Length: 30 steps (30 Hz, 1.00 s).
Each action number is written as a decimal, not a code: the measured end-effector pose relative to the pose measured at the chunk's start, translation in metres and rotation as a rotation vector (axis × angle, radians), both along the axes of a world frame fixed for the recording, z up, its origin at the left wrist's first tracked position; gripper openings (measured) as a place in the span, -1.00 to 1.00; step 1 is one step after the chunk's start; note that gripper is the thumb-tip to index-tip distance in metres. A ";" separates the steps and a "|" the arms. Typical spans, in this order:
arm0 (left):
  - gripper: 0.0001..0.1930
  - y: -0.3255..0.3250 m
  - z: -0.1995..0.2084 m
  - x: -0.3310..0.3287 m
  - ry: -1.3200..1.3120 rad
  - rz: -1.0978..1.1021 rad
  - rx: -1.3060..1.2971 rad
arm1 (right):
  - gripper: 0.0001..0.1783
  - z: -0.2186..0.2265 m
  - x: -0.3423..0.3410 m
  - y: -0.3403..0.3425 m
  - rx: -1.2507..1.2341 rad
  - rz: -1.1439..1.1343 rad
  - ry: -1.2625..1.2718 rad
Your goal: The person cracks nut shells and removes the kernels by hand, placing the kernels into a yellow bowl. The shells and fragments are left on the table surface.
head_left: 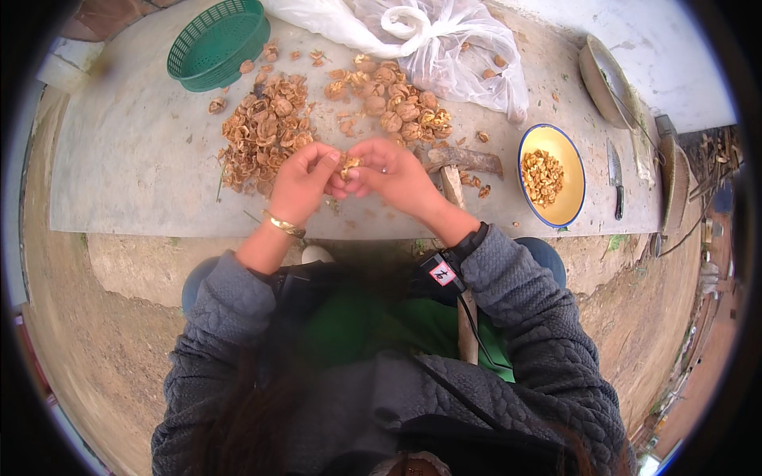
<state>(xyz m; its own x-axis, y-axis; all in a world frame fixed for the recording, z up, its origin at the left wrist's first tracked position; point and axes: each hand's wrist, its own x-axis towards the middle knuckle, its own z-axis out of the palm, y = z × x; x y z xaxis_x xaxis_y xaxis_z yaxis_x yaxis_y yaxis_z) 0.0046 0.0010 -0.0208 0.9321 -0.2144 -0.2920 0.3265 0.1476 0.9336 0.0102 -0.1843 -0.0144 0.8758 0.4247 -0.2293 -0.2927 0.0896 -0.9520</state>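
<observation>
Between the fingertips of both hands is a piece of cracked walnut (349,165), pale and golden. My left hand (303,181) pinches it from one side, and my right hand (390,173) grips it from the other. Just beyond my left hand lies a heap of brown walnut shells (266,127). Past my right hand sit several cracked walnuts (405,107), some with kernels showing. A hammer (468,161) with a thick wooden head lies beside my right wrist, its handle running down toward my lap.
At the right stands a yellow bowl (575,182) with a blue rim, holding walnut kernels. A knife (617,178) and a shallow pan (597,83) are farther right. A green basket (214,47) is at the far left, and a clear plastic bag (468,55) lies at the back.
</observation>
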 end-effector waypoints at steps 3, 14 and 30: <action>-0.82 0.000 0.001 -0.001 0.053 0.034 -0.065 | -0.78 -0.005 -0.001 -0.002 0.115 0.005 0.139; -0.75 0.003 0.007 0.002 -0.295 -0.001 0.476 | -0.62 -0.010 0.000 -0.004 0.512 -0.133 0.572; -0.81 -0.007 0.007 -0.004 -0.796 0.002 0.935 | -0.72 -0.001 -0.009 0.002 0.199 -0.181 0.365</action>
<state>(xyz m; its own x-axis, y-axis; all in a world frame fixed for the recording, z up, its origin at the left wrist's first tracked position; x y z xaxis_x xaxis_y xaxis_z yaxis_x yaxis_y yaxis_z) 0.0005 -0.0055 -0.0137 0.9207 -0.2260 0.3181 -0.3823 -0.6860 0.6191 0.0015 -0.1818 -0.0158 0.8171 0.3388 -0.4664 -0.5686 0.3409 -0.7486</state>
